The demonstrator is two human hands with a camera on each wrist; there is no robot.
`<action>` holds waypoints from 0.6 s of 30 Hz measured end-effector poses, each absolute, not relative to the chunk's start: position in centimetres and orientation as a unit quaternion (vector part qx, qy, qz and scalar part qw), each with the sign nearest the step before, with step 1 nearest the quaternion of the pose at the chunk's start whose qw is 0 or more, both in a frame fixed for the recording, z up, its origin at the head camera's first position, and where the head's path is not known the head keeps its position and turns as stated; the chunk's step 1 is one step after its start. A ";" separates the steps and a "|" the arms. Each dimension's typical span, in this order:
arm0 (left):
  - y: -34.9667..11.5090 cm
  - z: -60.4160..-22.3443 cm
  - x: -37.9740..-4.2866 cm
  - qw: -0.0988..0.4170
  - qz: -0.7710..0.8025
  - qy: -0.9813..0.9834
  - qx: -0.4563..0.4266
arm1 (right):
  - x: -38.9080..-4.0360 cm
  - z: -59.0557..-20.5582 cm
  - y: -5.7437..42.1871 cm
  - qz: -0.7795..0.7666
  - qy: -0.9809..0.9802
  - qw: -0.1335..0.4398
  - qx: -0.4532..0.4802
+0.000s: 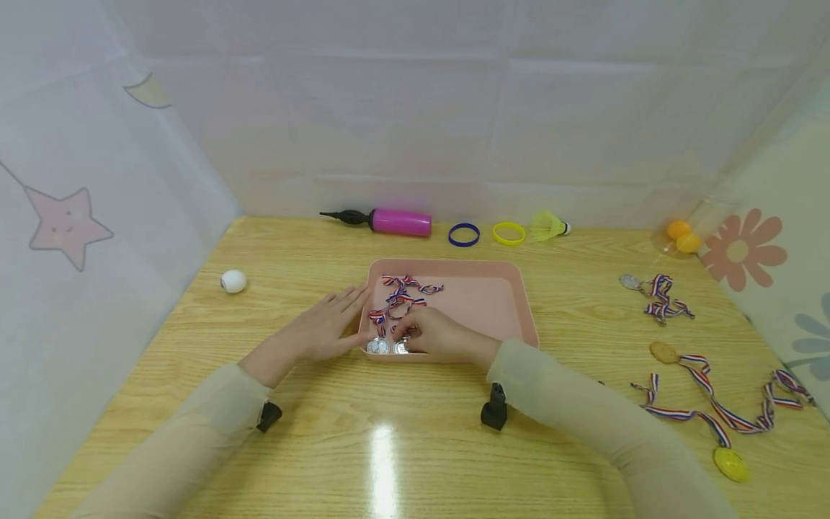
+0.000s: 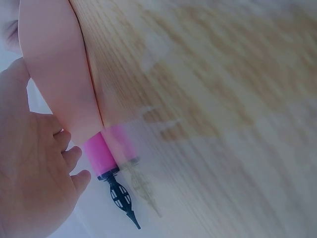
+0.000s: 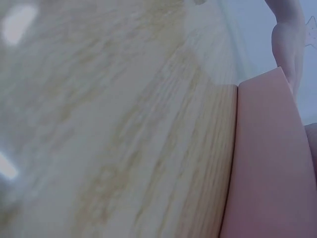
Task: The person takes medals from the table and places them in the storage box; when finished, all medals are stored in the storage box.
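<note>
In the head view a pink tray [image 1: 476, 310] sits mid-table. My left hand [image 1: 327, 324] touches its left wall, fingers extended and thumb at the near left corner; the left wrist view also shows this hand [image 2: 39, 168] against the pink side. My right hand [image 1: 441, 333] reaches over the near wall and pinches a silver medal [image 1: 401, 347] at the tray's front. Beside it to the left lies another silver medal [image 1: 378, 346]. Their striped red, white and blue ribbons [image 1: 397, 295] are bunched behind them on the tray floor. The right wrist view shows mainly the tray's outer wall [image 3: 272, 163].
Along the back lie a magenta pump [image 1: 400, 222], a blue wristband [image 1: 463, 235], a yellow wristband [image 1: 509, 233] and a shuttlecock [image 1: 548, 226]. At right are orange balls [image 1: 687, 242], a silver medal [image 1: 630, 282], a bronze medal [image 1: 664, 352] and a gold medal [image 1: 731, 464]. A white ball [image 1: 233, 281] lies left.
</note>
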State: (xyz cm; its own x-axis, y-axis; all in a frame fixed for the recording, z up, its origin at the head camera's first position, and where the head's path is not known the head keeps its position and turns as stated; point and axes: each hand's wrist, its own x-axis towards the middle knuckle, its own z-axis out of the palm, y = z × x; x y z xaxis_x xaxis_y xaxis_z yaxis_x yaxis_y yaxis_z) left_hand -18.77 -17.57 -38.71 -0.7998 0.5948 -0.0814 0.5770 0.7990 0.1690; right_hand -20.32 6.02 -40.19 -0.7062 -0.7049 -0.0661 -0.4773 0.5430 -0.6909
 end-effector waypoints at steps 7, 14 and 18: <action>-17.6 -38.7 -18.8 0.068 0.066 0.947 0.308 | -19.8 -38.7 6.7 -0.359 0.856 0.211 -0.307; -17.6 -38.6 -18.7 0.062 0.073 0.945 0.313 | -19.8 -36.4 8.0 -0.343 0.867 0.201 -0.301; -17.6 -38.7 -18.6 0.064 0.071 0.945 0.313 | -20.0 -34.9 9.9 -0.352 0.868 0.179 -0.300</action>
State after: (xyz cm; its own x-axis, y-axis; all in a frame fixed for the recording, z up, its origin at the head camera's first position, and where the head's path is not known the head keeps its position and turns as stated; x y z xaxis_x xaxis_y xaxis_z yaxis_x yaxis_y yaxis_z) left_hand -18.65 -17.58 -38.65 -0.7955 0.6012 -0.0761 0.5832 0.7936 0.1733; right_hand -19.96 9.89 -34.86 -0.7561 -0.6467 -0.1001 -0.3947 0.5726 -0.7185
